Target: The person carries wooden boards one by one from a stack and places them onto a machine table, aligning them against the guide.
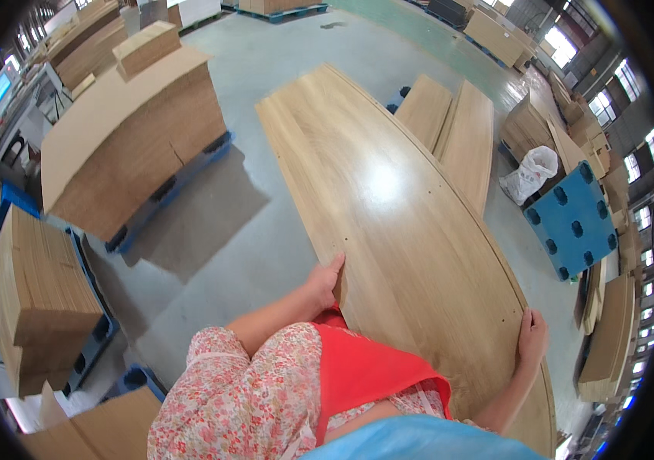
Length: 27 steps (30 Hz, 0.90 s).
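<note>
A long wood-grain panel [396, 253] stretches from in front of my body toward the far side, with a few small dark holes along its edges. My left hand [329, 280] grips its left edge, thumb on the top face and fingers out of sight below. On the right edge my right hand [532, 334] is closed, thumb side up, its fingers partly hidden by the rim. The near end of the panel passes close to my red apron [373, 368]. What bears the panel from below is hidden.
Left stand a big board stack [135, 130] on a blue pallet and a smaller stack [43, 284]. Beyond the panel's right edge lie more wood-grain boards [465, 138]. A white sack [532, 172] and an upended blue pallet [572, 222] are at right, on grey floor [212, 222].
</note>
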### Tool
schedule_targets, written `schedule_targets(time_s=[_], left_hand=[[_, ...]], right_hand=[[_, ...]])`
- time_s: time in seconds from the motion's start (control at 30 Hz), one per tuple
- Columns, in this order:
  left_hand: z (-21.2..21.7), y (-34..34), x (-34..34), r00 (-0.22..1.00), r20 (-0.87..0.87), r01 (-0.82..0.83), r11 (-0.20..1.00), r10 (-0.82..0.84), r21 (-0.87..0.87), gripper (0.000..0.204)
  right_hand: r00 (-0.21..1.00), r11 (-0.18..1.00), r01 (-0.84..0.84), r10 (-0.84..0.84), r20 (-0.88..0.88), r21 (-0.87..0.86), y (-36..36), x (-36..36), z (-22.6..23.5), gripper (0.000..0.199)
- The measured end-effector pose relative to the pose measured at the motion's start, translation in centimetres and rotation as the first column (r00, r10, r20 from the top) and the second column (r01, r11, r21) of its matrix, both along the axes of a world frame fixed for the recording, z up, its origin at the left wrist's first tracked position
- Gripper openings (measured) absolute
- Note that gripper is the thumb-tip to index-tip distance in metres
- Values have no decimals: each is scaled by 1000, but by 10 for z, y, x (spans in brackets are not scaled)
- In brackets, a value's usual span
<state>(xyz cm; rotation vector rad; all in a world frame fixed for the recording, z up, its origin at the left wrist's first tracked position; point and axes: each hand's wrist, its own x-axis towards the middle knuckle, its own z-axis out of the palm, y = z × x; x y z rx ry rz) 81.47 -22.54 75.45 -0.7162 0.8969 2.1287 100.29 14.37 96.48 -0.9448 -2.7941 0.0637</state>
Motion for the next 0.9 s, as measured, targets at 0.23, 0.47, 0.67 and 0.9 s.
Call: schedule_targets(time_s=[0.23,0.47,0.67,0.9], left_hand=[[-28,11,-135,1000,5,20,999,-21,37,51],[-12,-16,-288,995,63,79,994,-74,-73,51],[-24,-36,-412,990,-17,141,990,-141,-4,55],[-27,-35,-524,975,41,219,972,-216,-82,49]], right_hand=[[1000,999,6,-6,5,-37,12,-150,16,37],[999,997,54,-54,-3,-51,-29,-299,16,38],[981,980,191,-190,30,-57,-57,-395,9,38],[967,969,248,-247,63,-16,-68,-487,3,37]])
